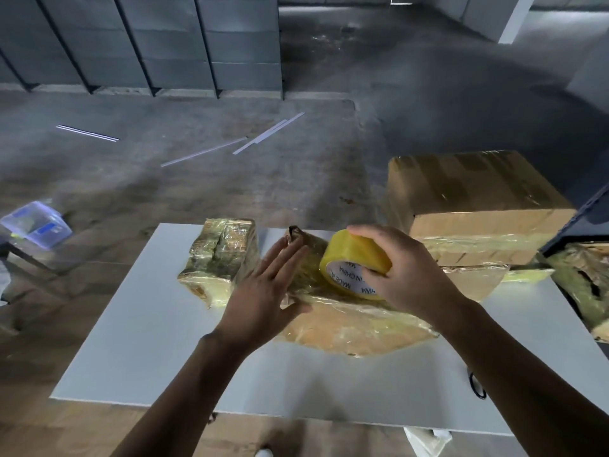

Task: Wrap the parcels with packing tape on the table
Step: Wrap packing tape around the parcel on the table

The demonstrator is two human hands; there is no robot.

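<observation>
A flat brown parcel [349,328] covered in shiny tape lies in the middle of the white table [158,341]. My left hand [263,291] presses on its left end with straight, spread fingers. My right hand [405,275] grips a yellow roll of packing tape [354,262] held against the parcel's top. A smaller taped parcel [220,262] sits to the left, apart from my hands.
A large taped cardboard box [474,206] stands at the table's back right, with a thinner taped parcel [474,278] below it. Another wrapped bundle [583,285] lies at the far right. A clear plastic bin [36,224] sits on the floor left. A scissors handle [477,385] shows beside my right forearm.
</observation>
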